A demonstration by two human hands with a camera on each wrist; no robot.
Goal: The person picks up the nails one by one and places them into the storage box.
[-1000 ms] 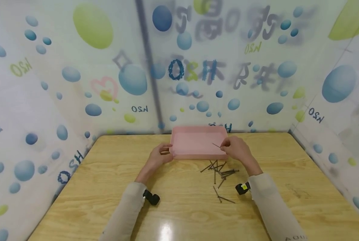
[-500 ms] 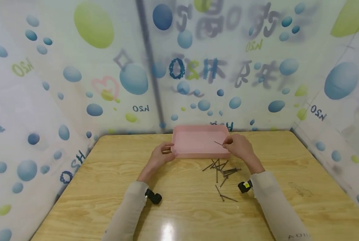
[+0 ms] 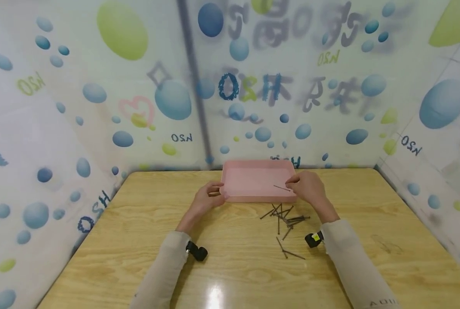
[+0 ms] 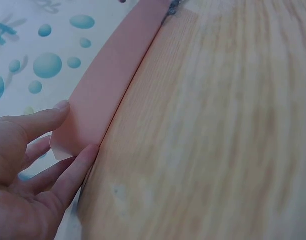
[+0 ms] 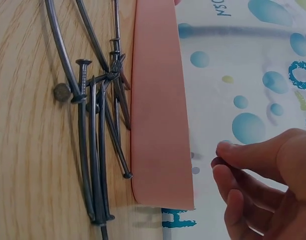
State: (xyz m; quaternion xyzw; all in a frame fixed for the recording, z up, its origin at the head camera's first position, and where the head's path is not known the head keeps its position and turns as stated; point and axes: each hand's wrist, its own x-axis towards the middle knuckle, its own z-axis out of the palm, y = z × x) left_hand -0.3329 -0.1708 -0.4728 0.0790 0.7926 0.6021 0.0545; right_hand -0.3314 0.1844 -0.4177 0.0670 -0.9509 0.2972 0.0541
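Note:
A pink tray (image 3: 258, 199) sits at the back of the wooden table. My left hand (image 3: 207, 198) holds its left front corner, and the left wrist view shows fingertips against the tray wall (image 4: 110, 75). Above the tray's right side is my right hand (image 3: 308, 186), thumb and forefinger close together. One thin nail (image 3: 281, 187) lies inside the tray just below those fingertips, its head showing clear of them. In front of the tray, several dark nails (image 3: 279, 218) lie in a loose pile. The right wrist view shows the piled nails (image 5: 99, 150) beside the tray's front wall (image 5: 160, 100).
Nearer the front of the table (image 3: 237, 266), a few separate nails (image 3: 288, 253) lie apart from the pile. A patterned sheet (image 3: 253, 141) with bubbles and letters rises behind the table's back edge and along both sides.
The right fingers have let go of the nail, which has dropped slightly and lies flatter in the tray. The left hand stays at the tray's corner. The head view has shifted a little.

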